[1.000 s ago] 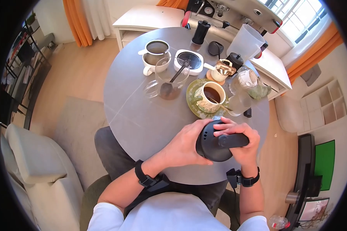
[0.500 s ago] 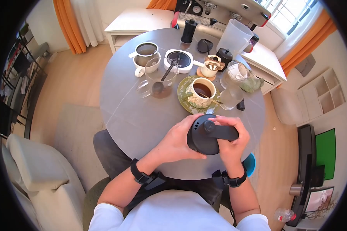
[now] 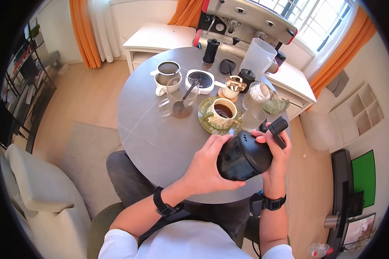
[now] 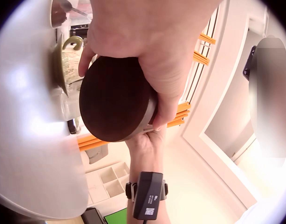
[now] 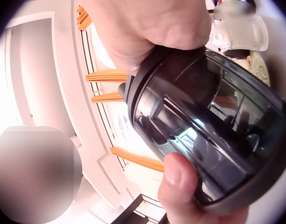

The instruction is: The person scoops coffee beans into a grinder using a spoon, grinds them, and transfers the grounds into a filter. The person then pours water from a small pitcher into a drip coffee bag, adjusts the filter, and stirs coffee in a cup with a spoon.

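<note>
Both hands hold a hand-crank canister [image 3: 240, 160] with a dark see-through body and a black lid with small holes. My left hand [image 3: 205, 166] grips it round the body, thumb along the near side. At the lid, my right hand [image 3: 277, 157] curls its fingers beside the crank handle [image 3: 278, 126]. The canister tilts over the table's near edge, lid to the right. Its dark round base [image 4: 115, 100] faces the left wrist camera. The left thumb [image 5: 178, 172] presses the body in the right wrist view. Beyond stands a patterned cup [image 3: 222, 113] of dark coffee on a green saucer [image 3: 205, 123].
On the grey round table [image 3: 147, 134] are a glass pitcher [image 3: 177, 108] with a black scoop, a white scale [image 3: 199, 82], a strainer on a cup [image 3: 167, 69], a black grinder [image 3: 211, 52] and a clear plastic jug [image 3: 258, 56]. An espresso machine [image 3: 246, 19] stands behind.
The canister has tilted from lid-up to lid-rightward, showing its see-through side. Its crank handle now points up and right, and the right hand has risen and shifted right with it.
</note>
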`<move>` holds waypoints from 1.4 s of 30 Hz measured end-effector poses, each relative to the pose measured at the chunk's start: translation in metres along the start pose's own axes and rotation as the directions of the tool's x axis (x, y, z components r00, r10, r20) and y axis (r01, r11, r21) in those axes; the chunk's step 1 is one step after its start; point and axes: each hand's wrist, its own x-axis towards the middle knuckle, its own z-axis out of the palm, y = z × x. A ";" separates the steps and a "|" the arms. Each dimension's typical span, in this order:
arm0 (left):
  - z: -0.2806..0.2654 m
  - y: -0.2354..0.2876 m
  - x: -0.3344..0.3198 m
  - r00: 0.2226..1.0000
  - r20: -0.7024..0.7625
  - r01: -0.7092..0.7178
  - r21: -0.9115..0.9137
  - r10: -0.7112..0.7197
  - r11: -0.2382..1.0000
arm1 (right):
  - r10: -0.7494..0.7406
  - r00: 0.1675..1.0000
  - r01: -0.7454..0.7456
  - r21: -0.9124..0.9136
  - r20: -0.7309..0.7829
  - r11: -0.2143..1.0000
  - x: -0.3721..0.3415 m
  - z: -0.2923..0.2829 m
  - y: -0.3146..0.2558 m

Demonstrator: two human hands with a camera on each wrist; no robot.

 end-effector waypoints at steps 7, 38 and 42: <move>-0.006 0.015 0.007 0.999 0.041 0.023 -0.119 -0.019 0.993 | -0.052 0.995 0.047 0.052 0.085 0.998 0.005 -0.013 -0.008; -0.035 0.011 0.013 0.779 0.625 0.553 -0.727 0.057 0.406 | -0.324 0.402 0.672 -0.036 0.856 0.739 0.044 0.067 -0.074; -0.034 0.007 0.002 0.805 0.586 0.574 -0.733 -0.089 0.365 | -0.373 0.363 0.757 -0.037 0.854 0.652 0.051 0.062 -0.065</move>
